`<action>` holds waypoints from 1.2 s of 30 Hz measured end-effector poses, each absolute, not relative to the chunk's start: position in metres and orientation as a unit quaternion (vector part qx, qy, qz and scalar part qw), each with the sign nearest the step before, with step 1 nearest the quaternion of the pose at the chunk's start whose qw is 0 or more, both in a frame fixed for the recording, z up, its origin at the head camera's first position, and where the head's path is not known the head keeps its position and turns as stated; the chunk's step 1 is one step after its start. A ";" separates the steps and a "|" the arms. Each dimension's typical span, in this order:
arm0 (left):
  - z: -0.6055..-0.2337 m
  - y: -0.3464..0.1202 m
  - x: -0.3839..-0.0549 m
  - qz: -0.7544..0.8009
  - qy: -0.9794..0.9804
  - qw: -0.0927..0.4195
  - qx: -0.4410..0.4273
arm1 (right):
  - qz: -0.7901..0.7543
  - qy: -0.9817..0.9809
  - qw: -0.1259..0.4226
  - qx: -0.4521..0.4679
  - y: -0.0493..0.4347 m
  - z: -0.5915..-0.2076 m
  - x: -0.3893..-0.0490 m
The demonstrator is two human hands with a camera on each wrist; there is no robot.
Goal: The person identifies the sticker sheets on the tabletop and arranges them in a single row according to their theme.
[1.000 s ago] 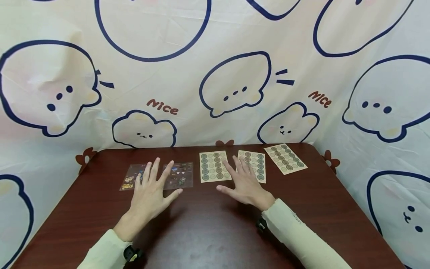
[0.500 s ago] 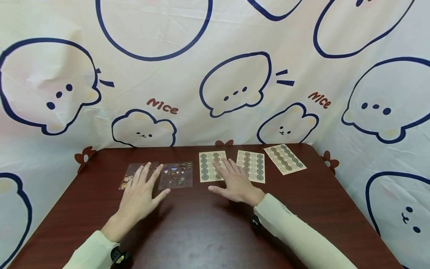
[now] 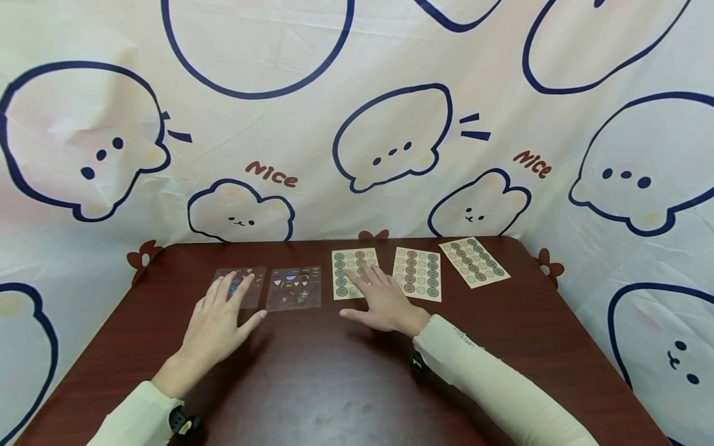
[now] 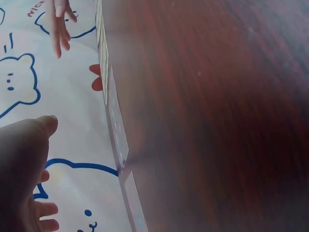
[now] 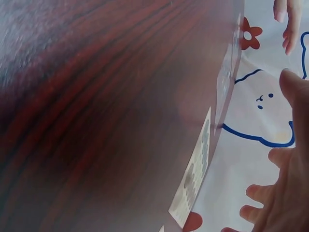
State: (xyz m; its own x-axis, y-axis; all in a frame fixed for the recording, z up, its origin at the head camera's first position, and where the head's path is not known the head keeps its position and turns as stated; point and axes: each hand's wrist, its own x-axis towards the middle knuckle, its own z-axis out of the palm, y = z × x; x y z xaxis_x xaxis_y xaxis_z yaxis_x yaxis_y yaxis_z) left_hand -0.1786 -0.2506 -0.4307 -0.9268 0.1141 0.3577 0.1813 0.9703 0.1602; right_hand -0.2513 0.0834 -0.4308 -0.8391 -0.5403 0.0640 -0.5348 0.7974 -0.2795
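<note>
My left hand (image 3: 214, 325) hovers with spread fingers over the left end of the table, its fingertips in front of a clear sheet (image 3: 253, 296) with small coloured prints. Just right of it lies a second clear sheet (image 3: 294, 289). Held above the tabletop, my right hand (image 3: 385, 306) has extended fingers and partly covers a cream sheet of round stickers (image 3: 340, 275). A similar cream sheet (image 3: 426, 272) lies beside that one. Both wrist views show the hands raised off the surface, the right wrist view including a cream sheet (image 5: 193, 174). Neither hand holds anything.
A third cream sheet (image 3: 474, 262) lies slanted near the far right corner of the dark red-brown table (image 3: 346, 384). Cloth walls (image 3: 312, 217) with cartoon drawings stand behind the table and at both sides. Each wrist wears a black device (image 3: 183, 422).
Both hands have shifted left, the left one farther, and the left hand has also come slightly nearer. It has uncovered the second clear sheet. The sheets have not moved on the table.
</note>
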 end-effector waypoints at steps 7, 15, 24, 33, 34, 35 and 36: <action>-0.430 -0.256 -0.182 -0.103 -0.977 0.169 -0.082 | -0.139 0.944 0.014 -0.299 0.074 -0.434 -0.253; -0.433 -0.267 -0.184 -0.112 -0.980 0.146 -0.079 | -0.151 0.937 0.011 -0.314 0.061 -0.437 -0.258; -0.440 -0.281 -0.184 -0.123 -0.981 0.125 -0.080 | -0.170 0.934 0.017 -0.315 0.044 -0.437 -0.256; -0.444 -0.303 -0.188 -0.133 -0.982 0.116 -0.061 | -0.173 0.934 0.034 -0.312 0.028 -0.435 -0.251; -0.445 -0.304 -0.189 -0.134 -0.983 0.114 -0.059 | -0.172 0.934 0.036 -0.310 0.027 -0.435 -0.251; -0.445 -0.306 -0.190 -0.136 -0.983 0.111 -0.057 | -0.170 0.935 0.037 -0.309 0.026 -0.435 -0.252; -0.445 -0.307 -0.191 -0.139 -0.983 0.109 -0.055 | -0.169 0.936 0.038 -0.308 0.024 -0.434 -0.252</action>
State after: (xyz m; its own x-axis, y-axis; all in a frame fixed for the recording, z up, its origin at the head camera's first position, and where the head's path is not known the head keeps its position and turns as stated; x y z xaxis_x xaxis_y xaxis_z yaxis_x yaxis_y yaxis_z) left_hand -0.1910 -0.3070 -0.4450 -0.9703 0.0781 0.2290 0.1385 0.9554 0.2610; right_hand -0.2522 0.0243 -0.4343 -0.8075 -0.5890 0.0332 -0.5635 0.7535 -0.3387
